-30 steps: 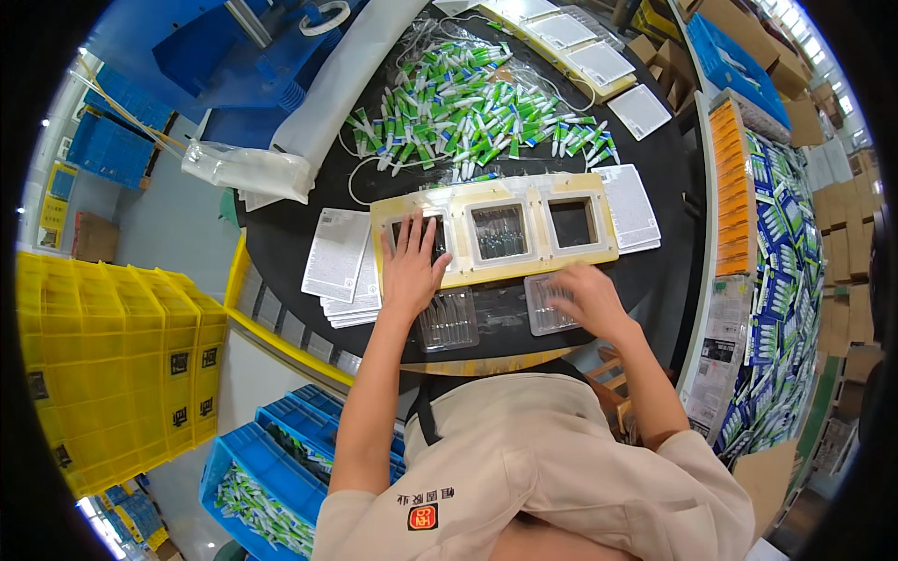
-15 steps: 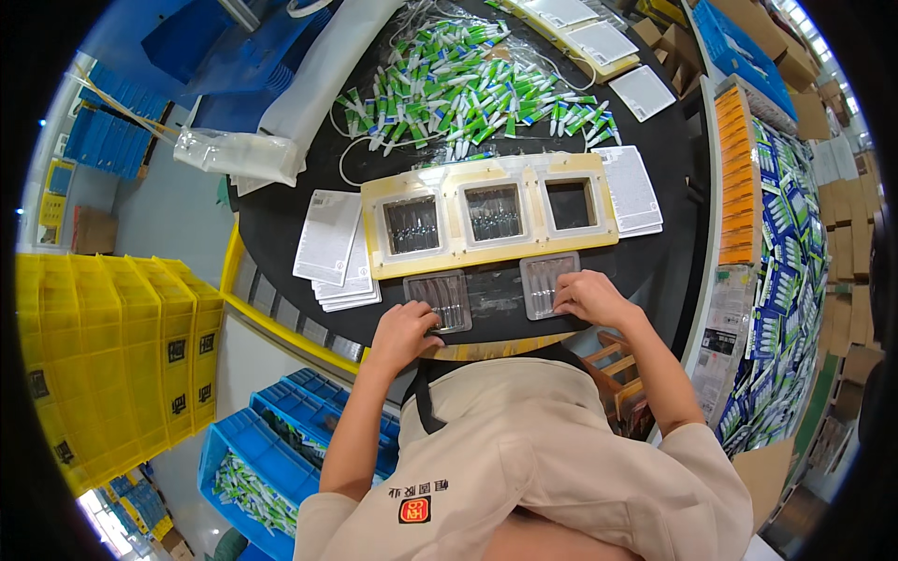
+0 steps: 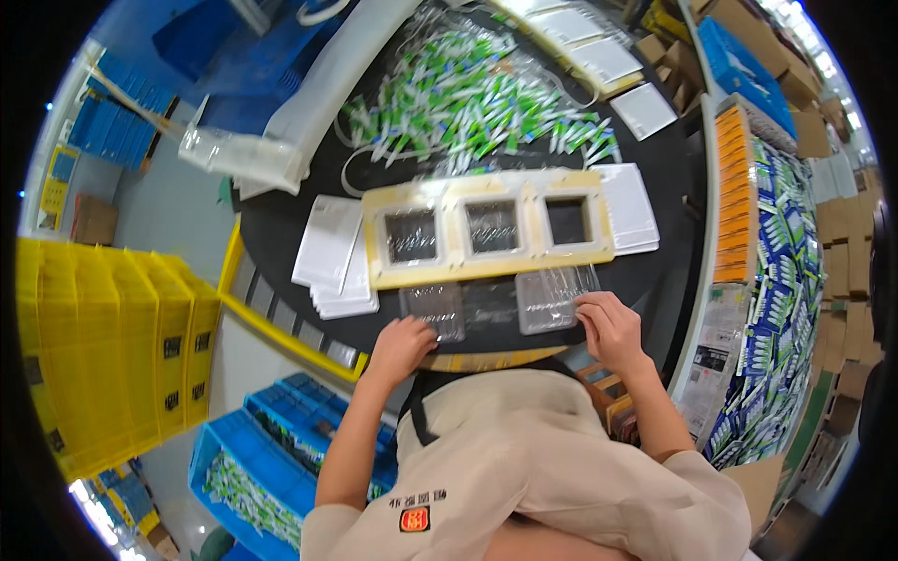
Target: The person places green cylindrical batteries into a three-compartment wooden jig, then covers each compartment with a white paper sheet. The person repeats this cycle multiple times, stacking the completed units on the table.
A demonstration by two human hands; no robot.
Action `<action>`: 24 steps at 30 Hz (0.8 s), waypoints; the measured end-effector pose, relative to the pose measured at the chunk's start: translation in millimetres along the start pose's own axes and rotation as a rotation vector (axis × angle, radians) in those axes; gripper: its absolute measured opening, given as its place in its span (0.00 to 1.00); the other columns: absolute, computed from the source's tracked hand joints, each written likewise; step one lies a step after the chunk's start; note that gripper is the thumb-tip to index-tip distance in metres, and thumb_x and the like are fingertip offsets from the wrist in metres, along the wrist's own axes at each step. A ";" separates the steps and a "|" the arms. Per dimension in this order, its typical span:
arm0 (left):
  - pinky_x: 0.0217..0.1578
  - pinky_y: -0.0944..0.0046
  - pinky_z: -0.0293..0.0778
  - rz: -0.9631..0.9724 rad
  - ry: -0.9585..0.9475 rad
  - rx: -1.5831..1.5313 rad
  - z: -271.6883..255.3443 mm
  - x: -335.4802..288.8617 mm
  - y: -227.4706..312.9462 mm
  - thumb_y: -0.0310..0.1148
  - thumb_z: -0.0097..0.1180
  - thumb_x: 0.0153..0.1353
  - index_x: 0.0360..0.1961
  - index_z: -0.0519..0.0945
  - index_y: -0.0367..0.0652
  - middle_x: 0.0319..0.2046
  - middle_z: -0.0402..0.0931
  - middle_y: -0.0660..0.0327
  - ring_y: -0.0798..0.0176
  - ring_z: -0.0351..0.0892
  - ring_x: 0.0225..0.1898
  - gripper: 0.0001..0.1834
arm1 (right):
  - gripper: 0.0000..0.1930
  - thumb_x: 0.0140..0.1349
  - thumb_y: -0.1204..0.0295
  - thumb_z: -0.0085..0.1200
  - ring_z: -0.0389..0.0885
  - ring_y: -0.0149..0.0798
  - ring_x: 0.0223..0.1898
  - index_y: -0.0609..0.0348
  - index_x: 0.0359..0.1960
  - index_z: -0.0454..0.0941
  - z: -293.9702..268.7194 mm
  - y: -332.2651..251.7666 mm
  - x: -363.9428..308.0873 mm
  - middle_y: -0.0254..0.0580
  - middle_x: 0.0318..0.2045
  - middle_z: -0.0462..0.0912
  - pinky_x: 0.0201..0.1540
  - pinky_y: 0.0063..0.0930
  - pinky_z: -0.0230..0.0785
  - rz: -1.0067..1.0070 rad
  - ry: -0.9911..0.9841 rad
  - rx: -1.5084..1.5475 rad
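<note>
On the black table, a clear plastic blister tray [image 3: 433, 311] lies at the fingertips of my left hand [image 3: 404, 346], whose fingers are bent together at its near corner. To the right, my right hand [image 3: 613, 327] pinches the edge of another clear blister tray [image 3: 582, 280]. That one is fanned out, overlapping a further blister tray [image 3: 543, 304]. Just beyond stands a cream-yellow frame [image 3: 486, 271] with three square windows. Clear blister trays sit in its left and middle windows; the right window shows only dark. Motion blurs the trays slightly.
White printed cards [image 3: 327, 248] lie left of the frame and more cards [image 3: 629, 210] to its right. Behind it spreads a heap of green-and-white tubes [image 3: 468, 98]. Yellow crates [image 3: 112, 346] and a blue bin of tubes [image 3: 243, 486] stand at the left.
My right hand has moved right, and the right-hand blister trays now appear fanned apart. My left hand stays near the left tray. The view has shifted slightly.
</note>
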State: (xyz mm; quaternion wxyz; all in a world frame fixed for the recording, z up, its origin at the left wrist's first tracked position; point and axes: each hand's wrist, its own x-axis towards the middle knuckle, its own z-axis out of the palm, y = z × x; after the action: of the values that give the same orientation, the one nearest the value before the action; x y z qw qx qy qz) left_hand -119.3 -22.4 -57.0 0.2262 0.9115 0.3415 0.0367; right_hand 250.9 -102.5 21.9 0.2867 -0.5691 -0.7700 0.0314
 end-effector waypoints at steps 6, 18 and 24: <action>0.39 0.56 0.73 -0.046 0.117 -0.053 -9.8 -1.0 12.9 0.40 0.70 0.56 0.38 0.85 0.46 0.35 0.80 0.62 0.55 0.79 0.41 0.13 | 0.07 0.56 0.78 0.57 0.84 0.47 0.51 0.64 0.37 0.78 34.6 71.7 47.5 0.46 0.47 0.85 0.52 0.37 0.79 -0.039 0.024 -0.204; 0.40 0.54 0.76 -0.259 0.533 -0.089 -48.7 42.0 44.5 0.31 0.69 0.57 0.39 0.85 0.41 0.37 0.84 0.55 0.50 0.82 0.39 0.10 | 0.07 0.66 0.70 0.58 0.82 0.48 0.52 0.59 0.41 0.82 26.6 101.5 90.4 0.43 0.49 0.84 0.50 0.40 0.78 0.085 -0.194 0.128; 0.42 0.55 0.78 -0.409 0.715 0.003 -88.2 133.2 -66.5 0.31 0.65 0.62 0.42 0.84 0.37 0.39 0.82 0.53 0.47 0.83 0.40 0.10 | 0.07 0.60 0.77 0.58 0.82 0.50 0.44 0.59 0.39 0.81 102.7 94.2 207.4 0.43 0.41 0.82 0.43 0.42 0.77 -0.018 0.070 0.182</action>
State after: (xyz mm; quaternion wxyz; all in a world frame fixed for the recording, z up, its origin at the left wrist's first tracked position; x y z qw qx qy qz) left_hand -77.3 141.1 -18.9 0.0946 0.7550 0.5726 0.3050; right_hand 243.8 144.6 -14.9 0.3642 -0.5347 -0.7585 0.0787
